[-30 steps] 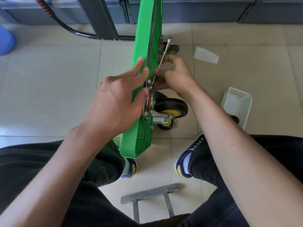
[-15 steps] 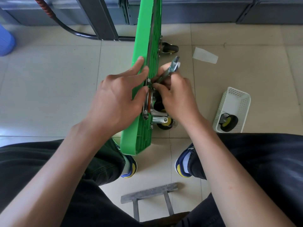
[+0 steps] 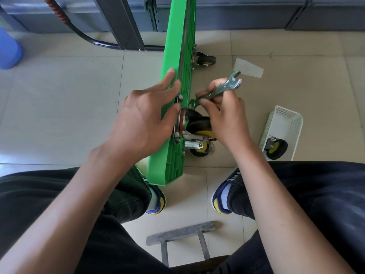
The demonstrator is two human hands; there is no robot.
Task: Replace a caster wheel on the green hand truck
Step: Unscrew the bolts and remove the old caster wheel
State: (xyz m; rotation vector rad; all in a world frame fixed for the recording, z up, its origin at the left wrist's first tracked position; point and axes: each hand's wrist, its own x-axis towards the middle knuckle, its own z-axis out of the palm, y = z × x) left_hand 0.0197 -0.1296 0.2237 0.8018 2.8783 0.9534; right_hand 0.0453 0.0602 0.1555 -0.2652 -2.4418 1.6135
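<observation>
The green hand truck (image 3: 178, 46) stands on its edge on the tiled floor between my feet. My left hand (image 3: 146, 119) lies against its left face with fingers stretched up along the edge. A black and yellow caster wheel (image 3: 199, 127) is mounted on the right face near me. My right hand (image 3: 225, 113) grips a metal spanner (image 3: 217, 90), whose lower jaw sits at the caster plate just above the wheel. A second caster (image 3: 205, 60) shows further up the deck.
A white perforated basket (image 3: 284, 125) on the floor to the right holds a loose caster wheel (image 3: 276, 149). A scrap of paper (image 3: 247, 70) lies beyond it. A grey metal stool frame (image 3: 181, 234) is below me. A blue container (image 3: 8, 50) stands far left.
My right hand has swung the spanner's free end rightward and toward me, from pointing up the deck to pointing out to the right. The basket's loose caster came into view. My left hand stayed put.
</observation>
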